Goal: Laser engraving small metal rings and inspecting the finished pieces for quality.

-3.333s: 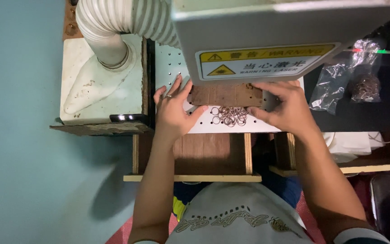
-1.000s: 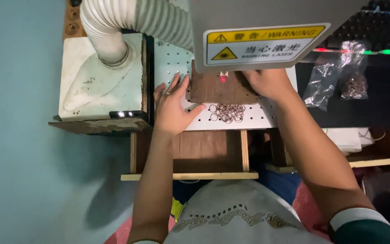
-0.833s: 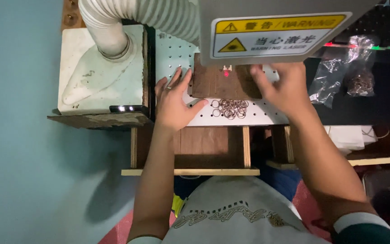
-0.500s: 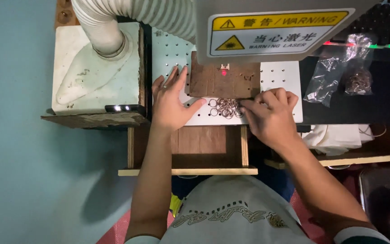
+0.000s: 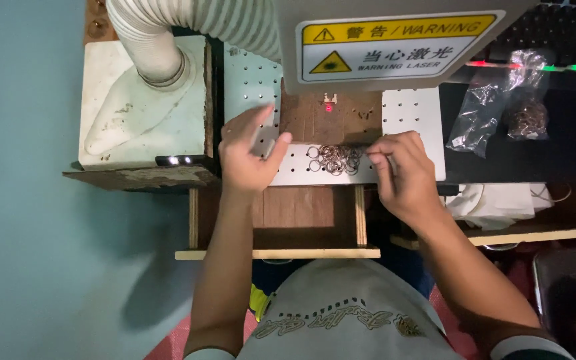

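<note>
Your right hand has come back off the brown board to the pile of metal rings, fingers pinching at its edge.

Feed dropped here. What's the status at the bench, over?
Left hand flat on the white perforated plate. Right hand fingertips at the pile of small rings. Nothing blocking.

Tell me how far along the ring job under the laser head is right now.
Done: nothing on the bench can be told apart as finished. In hand: the right hand has its fingertips at the pile of small metal rings on the white perforated plate, while the left hand rests at the brown board, where a red laser dot shows. Left: the pile, plus clear bags of rings at the right.
</note>
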